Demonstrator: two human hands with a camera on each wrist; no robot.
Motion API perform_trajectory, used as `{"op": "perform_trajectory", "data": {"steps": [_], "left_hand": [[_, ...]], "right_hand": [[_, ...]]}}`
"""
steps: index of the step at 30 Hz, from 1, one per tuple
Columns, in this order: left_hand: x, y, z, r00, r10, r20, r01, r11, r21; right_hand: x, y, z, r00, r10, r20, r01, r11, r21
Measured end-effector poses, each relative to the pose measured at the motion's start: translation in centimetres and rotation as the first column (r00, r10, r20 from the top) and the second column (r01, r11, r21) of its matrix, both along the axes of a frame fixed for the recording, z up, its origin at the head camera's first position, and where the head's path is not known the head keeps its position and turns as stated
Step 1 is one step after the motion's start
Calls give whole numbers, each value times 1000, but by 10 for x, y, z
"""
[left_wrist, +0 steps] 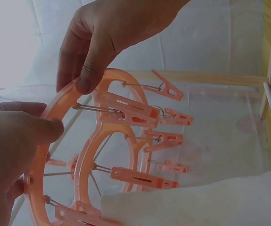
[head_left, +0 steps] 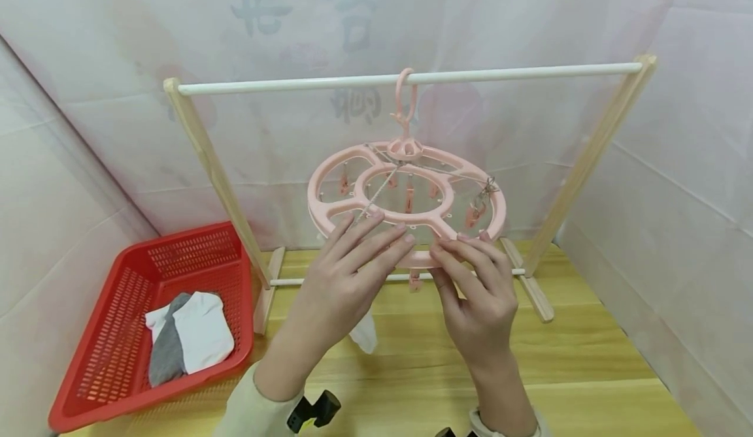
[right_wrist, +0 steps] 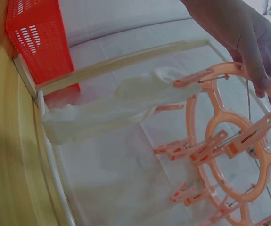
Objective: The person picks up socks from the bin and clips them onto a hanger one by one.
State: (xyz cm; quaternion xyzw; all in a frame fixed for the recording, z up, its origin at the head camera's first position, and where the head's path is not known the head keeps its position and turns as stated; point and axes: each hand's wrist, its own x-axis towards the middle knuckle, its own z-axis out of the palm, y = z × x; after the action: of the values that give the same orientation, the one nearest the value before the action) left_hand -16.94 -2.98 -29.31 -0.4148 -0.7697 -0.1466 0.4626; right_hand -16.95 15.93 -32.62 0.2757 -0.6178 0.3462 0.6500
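A pink oval clip hanger [head_left: 412, 217] hangs by its hook from a white rod. My left hand [head_left: 347, 280] grips the near rim left of centre, its thumb [left_wrist: 54, 131] on the underside. Just to the right, my right hand [head_left: 482, 287] pinches the same rim between thumb and fingers. Several pink clothespins [left_wrist: 140, 178] dangle below the ring. A white sock [right_wrist: 102, 110] hangs lengthwise from one clothespin [right_wrist: 187, 81] near my left hand. In the head view, that hand hides most of the sock.
The white rod [head_left: 500, 74] spans two wooden posts [head_left: 206, 156] standing on a wood-grain table [head_left: 565, 372]. At left sits a red perforated basket [head_left: 176, 254] holding white socks [head_left: 202, 332] and a grey piece [head_left: 167, 349]. Pale curtains [head_left: 665, 130] surround the table.
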Motion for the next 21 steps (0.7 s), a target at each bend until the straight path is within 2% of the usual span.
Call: {"op": "perform_trajectory", "data": {"steps": [8, 12, 17, 19, 21], "left_hand": [[-3, -5, -3, 999, 19, 40, -19, 1000, -18], [-4, -8, -2, 999, 16, 49, -16, 1000, -6], [-6, -9, -1, 998, 11, 54, -12, 1000, 15], [-6, -9, -1, 998, 6, 55, -7, 1000, 26], [-6, -9, -1, 998, 2, 58, -4, 999, 36]], "right_hand": [[1, -3, 0, 1000, 3, -20, -3, 1000, 13], [1, -5, 1, 997, 24, -78, -27, 999, -36], [-1, -6, 0, 975, 107, -196, -134, 983, -128], [-2, -4, -1, 966, 174, -192, -197, 974, -110], [-3, -1, -4, 961, 244, -127, -254, 965, -64]]}}
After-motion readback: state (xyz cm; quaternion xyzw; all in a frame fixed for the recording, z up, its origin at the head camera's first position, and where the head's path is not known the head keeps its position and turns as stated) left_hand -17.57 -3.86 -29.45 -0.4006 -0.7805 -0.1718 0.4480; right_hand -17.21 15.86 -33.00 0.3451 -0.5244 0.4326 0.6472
